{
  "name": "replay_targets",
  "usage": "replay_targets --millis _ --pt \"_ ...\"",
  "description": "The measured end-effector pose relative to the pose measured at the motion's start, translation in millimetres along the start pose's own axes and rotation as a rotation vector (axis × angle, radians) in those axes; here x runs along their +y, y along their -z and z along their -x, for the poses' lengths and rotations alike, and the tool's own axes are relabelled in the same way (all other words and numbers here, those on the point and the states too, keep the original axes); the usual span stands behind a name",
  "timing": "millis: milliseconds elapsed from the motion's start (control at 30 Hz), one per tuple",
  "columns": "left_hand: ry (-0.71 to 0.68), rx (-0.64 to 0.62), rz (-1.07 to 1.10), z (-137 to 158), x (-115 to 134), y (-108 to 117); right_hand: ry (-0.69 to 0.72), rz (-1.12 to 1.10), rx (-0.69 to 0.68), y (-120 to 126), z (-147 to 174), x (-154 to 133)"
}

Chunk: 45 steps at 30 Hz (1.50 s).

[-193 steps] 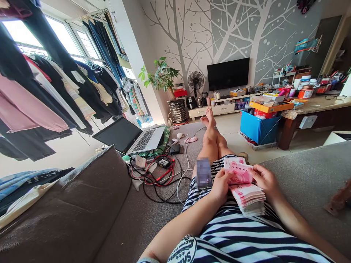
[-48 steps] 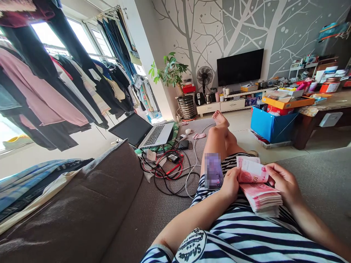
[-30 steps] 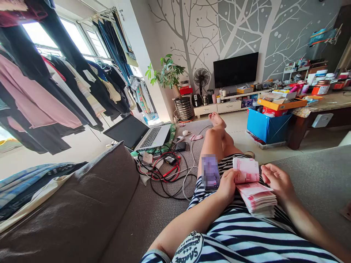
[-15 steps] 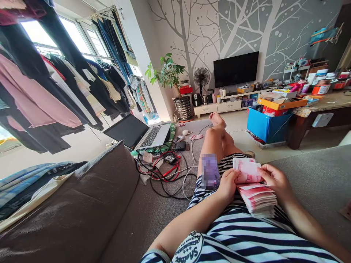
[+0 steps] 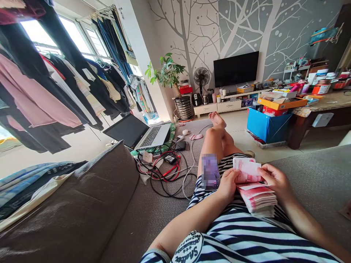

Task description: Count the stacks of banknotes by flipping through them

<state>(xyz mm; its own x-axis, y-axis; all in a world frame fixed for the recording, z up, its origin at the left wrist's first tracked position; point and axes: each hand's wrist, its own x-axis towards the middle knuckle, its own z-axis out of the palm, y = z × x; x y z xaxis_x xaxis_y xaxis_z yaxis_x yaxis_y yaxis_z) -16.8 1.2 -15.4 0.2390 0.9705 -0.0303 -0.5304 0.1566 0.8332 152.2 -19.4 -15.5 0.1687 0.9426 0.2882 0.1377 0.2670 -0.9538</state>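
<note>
1. A bundle of pink banknotes (image 5: 248, 171) was in the lower right of the frame, above the lap and between the two hands. Its upper notes stood raised, faces toward the camera; its lower notes fanned out beneath them toward the bottom of the frame, their layered edges showing.

2. The left hand (image 5: 228, 182) was closed on the left side of the bundle, with the thumb laid over the front of the raised notes.

3. The right hand (image 5: 275, 179) pinched the right edge of the raised notes between thumb and fingers. The lower fan lay just below and left of its fingers; whether they touched it, I could not tell.

4. A phone (image 5: 210, 171) lay on the thigh just left of the left hand, its screen blurred. Striped clothing (image 5: 246, 237) filled the bottom of the frame, under the notes.

5. Near the centre, left of the bare legs (image 5: 212, 142), tangled cables (image 5: 170, 171) lay on the grey sofa (image 5: 161, 215), with an open laptop (image 5: 149, 138) just above them.

6. At the upper centre stood a potted plant (image 5: 168, 71), a fan (image 5: 201, 77) and a dark television (image 5: 236, 69).

7. At the right, a blue bin (image 5: 268, 126) stood beside a cluttered table (image 5: 333, 103); hanging clothes (image 5: 41, 91) crowded the upper left.
</note>
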Motion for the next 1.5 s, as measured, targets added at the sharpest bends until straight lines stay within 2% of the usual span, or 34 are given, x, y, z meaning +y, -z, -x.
replay_targets --millis 667,900,1167,1333,1500 --pt "-0.020 0.002 -0.013 3.6 6.6 -4.9 0.001 0.038 0.006 0.2 0.6 -3.3" --pt "-0.020 0.050 -0.007 -5.4 -3.5 4.3 0.029 0.041 0.004 0.8 2.1 -7.9" --pt "-0.040 0.083 -0.099 -9.0 -7.1 8.5 0.015 -0.049 -0.028 -1.1 5.7 -13.5" --pt "-0.081 0.040 -0.081 -6.9 -3.7 7.4 0.033 -0.082 -0.035 -2.5 5.8 -13.5" --pt "-0.059 0.027 -0.051 -6.8 -3.4 7.1 0.047 -0.078 -0.021 -4.2 6.7 -14.7"
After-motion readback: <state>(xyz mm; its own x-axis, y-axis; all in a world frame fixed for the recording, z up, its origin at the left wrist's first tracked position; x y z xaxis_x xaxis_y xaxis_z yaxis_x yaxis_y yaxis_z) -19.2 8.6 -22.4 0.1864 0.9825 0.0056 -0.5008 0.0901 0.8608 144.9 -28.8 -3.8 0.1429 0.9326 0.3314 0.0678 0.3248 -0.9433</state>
